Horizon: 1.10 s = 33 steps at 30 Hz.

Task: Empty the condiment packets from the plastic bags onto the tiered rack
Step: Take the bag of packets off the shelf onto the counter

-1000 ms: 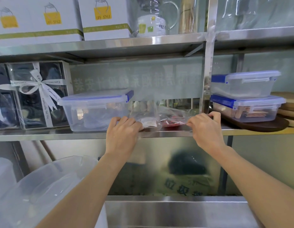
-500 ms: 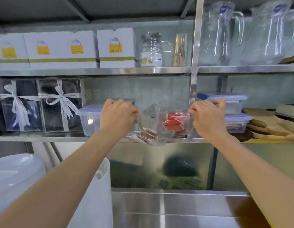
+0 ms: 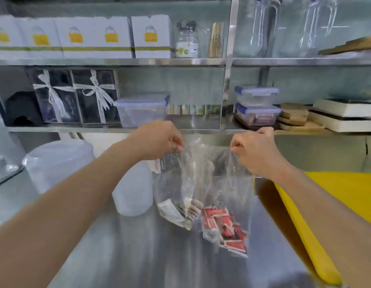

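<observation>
While both bare hands are raised in front of the steel rack (image 3: 118, 129), two clear plastic bags are held up by their top edges above the steel counter (image 3: 138, 256). Left hand (image 3: 159, 138): closed in a pinch on the top of the left bag (image 3: 176, 183), a printed label showing just below the fingers. Right hand (image 3: 255, 150): closed in a pinch on the top of the right bag (image 3: 230, 194). The two bags hang side by side and touch along their inner sides. Pale and dark condiment packets (image 3: 178, 213) are gathered at the bottom of the left bag; red condiment packets (image 3: 226, 229) are gathered at the bottom of the right bag, hanging slightly lower. Whether the bag bottoms touch the counter cannot be told. On the middle rack shelf, from the left edge: two dark gift boxes (image 3: 76, 96) tied with white ribbon, one blue-lidded clear container (image 3: 142, 109), then, past the upright post, two stacked blue-lidded containers (image 3: 257, 106) and wooden boards (image 3: 294, 115). White cartons (image 3: 93, 37) with yellow marks are ranged along the upper shelf. A yellow board (image 3: 336, 200) lies at the right edge of the counter; white plastic tubs (image 3: 59, 163) stand at its left edge.
</observation>
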Motion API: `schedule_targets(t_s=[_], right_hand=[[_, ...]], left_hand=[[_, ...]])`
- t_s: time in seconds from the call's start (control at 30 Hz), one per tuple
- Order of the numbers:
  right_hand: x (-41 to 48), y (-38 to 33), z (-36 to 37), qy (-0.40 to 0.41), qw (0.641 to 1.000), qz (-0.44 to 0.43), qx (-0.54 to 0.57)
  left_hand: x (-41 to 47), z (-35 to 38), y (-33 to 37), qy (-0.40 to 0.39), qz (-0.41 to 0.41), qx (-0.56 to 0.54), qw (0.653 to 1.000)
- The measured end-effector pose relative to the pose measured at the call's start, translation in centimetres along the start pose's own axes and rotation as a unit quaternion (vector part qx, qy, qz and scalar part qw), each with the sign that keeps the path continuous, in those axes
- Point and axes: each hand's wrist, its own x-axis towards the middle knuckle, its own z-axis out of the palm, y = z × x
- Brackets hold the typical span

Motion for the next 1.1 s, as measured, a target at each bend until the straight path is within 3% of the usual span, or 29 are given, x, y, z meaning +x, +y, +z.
schedule_targets(t_s=[0.27, 0.53, 0.63, 0.77, 1.1], right_hand=[[-11.6, -3.7, -1.9, -0.246, 0.959, -0.002, 0.139], [-14.1, -4.8, -4.6, -0.372, 0.903, -0.025, 0.215], [-13.5, -4.4, -4.2, -0.376, 0.898, -0.009, 0.230], [-12.1, -3.1, -1.8, -0.320, 0.928, 0.022, 0.188], [-8.6, 1.9, 8.7, -0.257, 0.957, 0.112, 0.071]], left_hand=[[-10.6, 1.6, 3.6, -0.210, 0.074, -0.083, 0.971], [-13.9, 1.5, 4.2, -0.289, 0.061, -0.153, 0.943], [-13.2, 2.7, 4.0, -0.309, 0.046, -0.145, 0.939], [-11.3, 5.3, 3.3, -0.315, 0.037, -0.114, 0.941], [-3.6, 12.9, 0.5, -0.146, 0.018, -0.073, 0.986]])
